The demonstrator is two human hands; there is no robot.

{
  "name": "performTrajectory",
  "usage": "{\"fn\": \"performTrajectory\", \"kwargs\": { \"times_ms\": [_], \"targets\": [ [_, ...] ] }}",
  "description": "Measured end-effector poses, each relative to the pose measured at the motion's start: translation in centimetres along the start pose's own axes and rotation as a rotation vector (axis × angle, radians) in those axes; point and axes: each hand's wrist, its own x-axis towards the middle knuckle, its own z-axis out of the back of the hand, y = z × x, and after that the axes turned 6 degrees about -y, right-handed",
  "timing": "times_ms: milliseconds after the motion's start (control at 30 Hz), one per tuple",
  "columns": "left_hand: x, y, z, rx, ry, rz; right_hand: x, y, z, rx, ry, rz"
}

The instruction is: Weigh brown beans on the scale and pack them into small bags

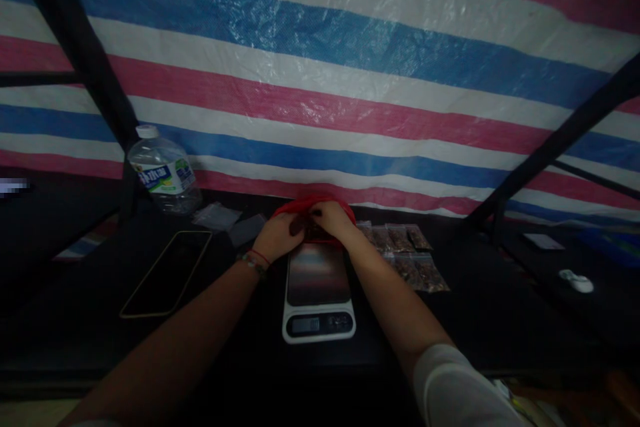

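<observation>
Both hands meet at a red plastic bag (pixel 316 201) just behind a kitchen scale (pixel 319 277). My left hand (pixel 277 237) is at the bag's left side, fingers curled in toward the opening; a dark patch shows at its fingertips. From the right, my right hand (pixel 334 219) reaches into the bag with fingers bent and pressed together. Dark brown contents (pixel 316 232) show between the hands. What either hand grips is hidden by shadow. The scale's plate is bare, its display (pixel 306 325) lit. Right of my right forearm lie several small zip bags (pixel 399 238) of brown bits.
A phone (pixel 167 273) lies on the black table at left, near clear plastic bags (pixel 217 215). A large clear bottle (pixel 167 170) stands behind. Dark metal posts (pixel 530 170) and a striped tarp (pixel 320 100) bound the back. A small white object (pixel 577 281) lies far right.
</observation>
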Motion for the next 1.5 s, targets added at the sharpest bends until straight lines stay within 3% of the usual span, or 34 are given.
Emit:
{"fn": "performTrajectory", "kwargs": {
  "times_ms": [100,233,400,533,667,900,1100,1333,1500],
  "targets": [
    [0.0,0.3,-0.7,-0.029,0.009,-0.005,0.0,0.1,0.3,0.135,-0.090,0.009],
    [0.0,0.8,-1.7,-0.056,-0.042,0.017,-0.1,1.0,0.3,0.199,-0.004,0.130],
    [0.0,0.7,-1.7,-0.075,-0.043,0.036,-0.2,1.7,0.9,0.154,0.080,0.155],
    [-0.1,0.3,-1.0,-0.058,-0.046,0.067,-0.5,2.1,2.4,-0.062,0.069,0.039],
    [-0.2,-0.1,-0.2,0.017,-0.013,0.108,-1.1,1.8,2.6,-0.304,0.229,-0.080],
    [-0.4,-0.5,0.4,0.130,0.021,0.141,-1.4,-1.1,-0.1,-0.206,0.413,-0.007],
    [-0.4,-0.4,0.2,0.151,0.021,0.146,-0.8,-3.0,-0.7,-0.167,0.378,0.012],
    [-0.4,-0.6,-0.1,0.156,0.023,0.126,-0.4,-3.3,-0.8,-0.156,0.354,-0.006],
    [-0.5,-0.8,-0.3,0.145,0.019,0.070,-0.2,-2.7,-0.2,-0.141,0.226,-0.031]
  ]
}}
